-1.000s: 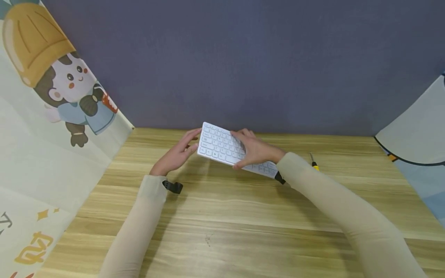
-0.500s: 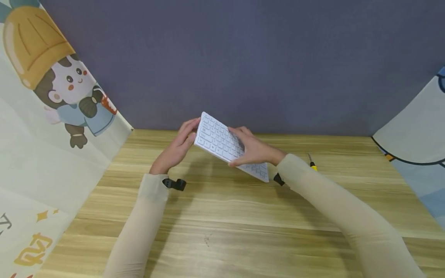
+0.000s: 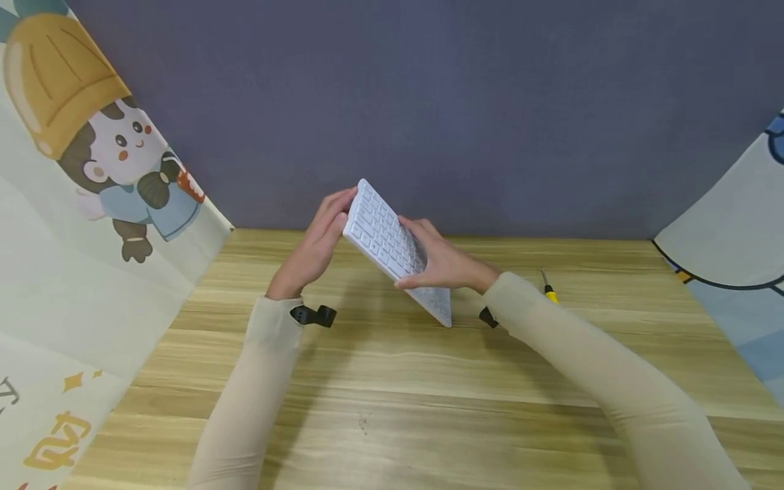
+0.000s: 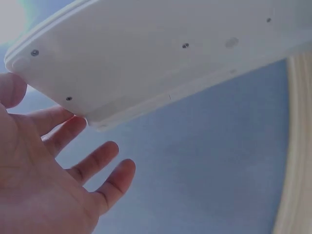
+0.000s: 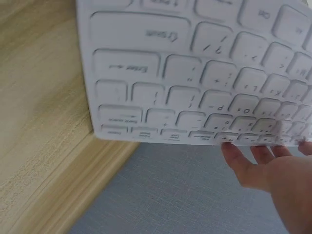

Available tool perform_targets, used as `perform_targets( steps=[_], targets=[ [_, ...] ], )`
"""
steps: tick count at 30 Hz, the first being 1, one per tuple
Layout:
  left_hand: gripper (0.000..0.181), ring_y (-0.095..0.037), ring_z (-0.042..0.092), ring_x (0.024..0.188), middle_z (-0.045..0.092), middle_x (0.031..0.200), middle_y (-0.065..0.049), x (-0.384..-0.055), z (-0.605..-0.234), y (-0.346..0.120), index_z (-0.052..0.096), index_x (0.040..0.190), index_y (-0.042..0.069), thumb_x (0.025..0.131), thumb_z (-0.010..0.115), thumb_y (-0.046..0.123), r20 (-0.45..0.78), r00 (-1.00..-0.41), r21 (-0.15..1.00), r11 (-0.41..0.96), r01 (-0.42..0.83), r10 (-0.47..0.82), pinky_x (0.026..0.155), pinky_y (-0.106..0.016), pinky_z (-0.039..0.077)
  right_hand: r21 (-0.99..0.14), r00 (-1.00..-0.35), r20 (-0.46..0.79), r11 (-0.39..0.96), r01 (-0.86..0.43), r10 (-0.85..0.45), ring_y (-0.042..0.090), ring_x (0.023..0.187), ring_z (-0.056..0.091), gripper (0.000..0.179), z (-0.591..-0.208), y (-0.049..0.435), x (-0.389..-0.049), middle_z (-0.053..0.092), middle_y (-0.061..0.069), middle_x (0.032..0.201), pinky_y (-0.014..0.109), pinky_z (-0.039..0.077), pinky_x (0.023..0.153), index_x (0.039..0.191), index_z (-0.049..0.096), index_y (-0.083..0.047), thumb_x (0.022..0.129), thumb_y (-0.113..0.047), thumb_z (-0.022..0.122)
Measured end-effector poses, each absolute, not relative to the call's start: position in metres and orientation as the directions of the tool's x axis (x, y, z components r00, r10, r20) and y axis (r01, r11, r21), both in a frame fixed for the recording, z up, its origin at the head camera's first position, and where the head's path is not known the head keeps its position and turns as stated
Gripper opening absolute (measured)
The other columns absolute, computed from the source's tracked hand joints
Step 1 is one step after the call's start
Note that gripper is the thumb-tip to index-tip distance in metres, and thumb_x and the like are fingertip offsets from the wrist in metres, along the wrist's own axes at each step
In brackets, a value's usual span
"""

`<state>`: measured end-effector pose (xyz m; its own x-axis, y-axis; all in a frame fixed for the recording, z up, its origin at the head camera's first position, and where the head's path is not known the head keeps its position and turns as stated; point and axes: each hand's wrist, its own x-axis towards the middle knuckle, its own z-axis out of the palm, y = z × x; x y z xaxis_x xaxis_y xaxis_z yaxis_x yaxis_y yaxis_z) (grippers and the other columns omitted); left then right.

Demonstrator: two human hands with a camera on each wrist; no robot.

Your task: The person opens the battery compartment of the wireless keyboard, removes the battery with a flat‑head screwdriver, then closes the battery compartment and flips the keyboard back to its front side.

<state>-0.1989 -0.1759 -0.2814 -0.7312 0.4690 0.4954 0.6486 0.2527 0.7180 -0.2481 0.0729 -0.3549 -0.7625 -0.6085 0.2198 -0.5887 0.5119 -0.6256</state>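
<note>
A slim white keyboard (image 3: 381, 231) is tilted steeply above the table, its left end high and its right end low. My right hand (image 3: 450, 264) grips it across the middle, thumb on the near long edge and fingers at the far one. My left hand (image 3: 311, 250) touches the raised end with fairly straight fingers. In the left wrist view the keyboard's plain underside (image 4: 131, 58) shows several small screws, and two fingers of that hand stand off it. The right wrist view shows the keys (image 5: 180, 73). Whether the low corner touches the table cannot be told.
A screwdriver (image 3: 549, 291) with a yellow and black handle lies on the wooden table (image 3: 429, 408), right of the right forearm. A dark wall panel (image 3: 429, 109) rises behind the table. A printed cartoon sheet (image 3: 73, 272) lines the left side.
The keyboard has turned steeper, its left end rising and its right end swinging down and leftward. My left hand has risen with that end; my right hand keeps its grip, shifting slightly left.
</note>
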Motion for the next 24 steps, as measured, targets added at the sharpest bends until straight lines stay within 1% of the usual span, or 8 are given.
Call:
perform_targets(
  steps=[6, 10, 11, 15, 17, 18, 20, 24],
  targets=[
    [0.045, -0.030, 0.023, 0.134, 0.021, 0.147, -0.022, -0.196, -0.273, -0.169, 0.024, 0.146, -0.007, 0.103, 0.025, 0.005, 0.505, -0.723, 0.702, 0.263, 0.662, 0.471, 0.107, -0.046, 0.021, -0.636, -0.755, 0.250, 0.485, -0.600, -0.606, 0.022, 0.119, 0.037, 0.121, -0.355, 0.073, -0.245, 0.023, 0.010, 0.142, 0.045, 0.039, 0.095, 0.153, 0.004, -0.019, 0.067, -0.058, 0.078],
    [0.046, -0.024, 0.022, 0.135, 0.021, 0.149, -0.013, -0.205, -0.277, -0.167, 0.024, 0.149, 0.003, 0.104, 0.024, 0.012, 0.522, -0.705, 0.687, 0.252, 0.681, 0.480, 0.107, -0.047, 0.021, -0.658, -0.734, 0.291, 0.428, -0.619, -0.614, 0.023, 0.121, 0.036, 0.118, -0.355, 0.071, -0.243, 0.023, 0.011, 0.142, 0.041, 0.040, 0.096, 0.153, 0.001, -0.023, 0.069, -0.053, 0.079],
    [0.046, -0.022, 0.022, 0.135, 0.020, 0.150, -0.010, -0.208, -0.278, -0.167, 0.024, 0.150, 0.006, 0.105, 0.024, 0.016, 0.523, -0.702, 0.685, 0.252, 0.683, 0.483, 0.107, -0.047, 0.021, -0.673, -0.727, 0.299, 0.404, -0.620, -0.618, 0.025, 0.122, 0.036, 0.117, -0.351, 0.070, -0.239, 0.022, 0.013, 0.142, 0.042, 0.039, 0.097, 0.153, 0.001, -0.020, 0.071, -0.047, 0.080],
    [0.047, -0.026, 0.021, 0.136, 0.019, 0.150, -0.014, -0.198, -0.267, -0.160, 0.022, 0.150, 0.003, 0.104, 0.024, 0.015, 0.522, -0.699, 0.676, 0.263, 0.688, 0.489, 0.107, -0.051, 0.020, -0.690, -0.713, 0.341, 0.352, -0.632, -0.612, 0.026, 0.124, 0.037, 0.119, -0.351, 0.067, -0.237, 0.023, 0.014, 0.141, 0.043, 0.039, 0.098, 0.152, -0.002, -0.026, 0.070, -0.046, 0.081],
    [0.047, -0.030, 0.020, 0.136, 0.018, 0.149, -0.020, -0.189, -0.257, -0.154, 0.021, 0.148, -0.003, 0.103, 0.023, 0.011, 0.515, -0.703, 0.674, 0.274, 0.686, 0.491, 0.107, -0.053, 0.018, -0.692, -0.715, 0.348, 0.348, -0.632, -0.606, 0.027, 0.124, 0.037, 0.120, -0.350, 0.066, -0.236, 0.023, 0.014, 0.142, 0.046, 0.039, 0.097, 0.152, -0.002, -0.027, 0.069, -0.051, 0.080],
    [0.047, -0.032, 0.020, 0.135, 0.018, 0.148, -0.024, -0.185, -0.253, -0.152, 0.021, 0.147, -0.006, 0.102, 0.023, 0.007, 0.514, -0.702, 0.672, 0.277, 0.687, 0.493, 0.107, -0.053, 0.018, -0.687, -0.716, 0.354, 0.352, -0.636, -0.602, 0.025, 0.124, 0.037, 0.121, -0.355, 0.067, -0.239, 0.023, 0.013, 0.142, 0.045, 0.040, 0.096, 0.152, -0.003, -0.030, 0.066, -0.058, 0.078],
    [0.048, -0.033, 0.019, 0.135, 0.018, 0.149, -0.024, -0.185, -0.253, -0.149, 0.020, 0.147, -0.006, 0.101, 0.023, 0.008, 0.518, -0.695, 0.664, 0.278, 0.695, 0.499, 0.107, -0.054, 0.017, -0.688, -0.717, 0.357, 0.350, -0.635, -0.599, 0.026, 0.124, 0.037, 0.122, -0.355, 0.067, -0.238, 0.022, 0.013, 0.143, 0.045, 0.040, 0.096, 0.152, -0.004, -0.028, 0.066, -0.062, 0.076],
    [0.049, -0.033, 0.017, 0.136, 0.018, 0.150, -0.022, -0.196, -0.261, -0.146, 0.020, 0.148, -0.004, 0.101, 0.021, 0.011, 0.533, -0.680, 0.643, 0.281, 0.713, 0.504, 0.106, -0.055, 0.016, -0.698, -0.716, 0.365, 0.333, -0.633, -0.595, 0.029, 0.125, 0.037, 0.125, -0.355, 0.069, -0.237, 0.021, 0.015, 0.144, 0.045, 0.038, 0.098, 0.152, -0.005, -0.026, 0.064, -0.065, 0.075]
  ],
)
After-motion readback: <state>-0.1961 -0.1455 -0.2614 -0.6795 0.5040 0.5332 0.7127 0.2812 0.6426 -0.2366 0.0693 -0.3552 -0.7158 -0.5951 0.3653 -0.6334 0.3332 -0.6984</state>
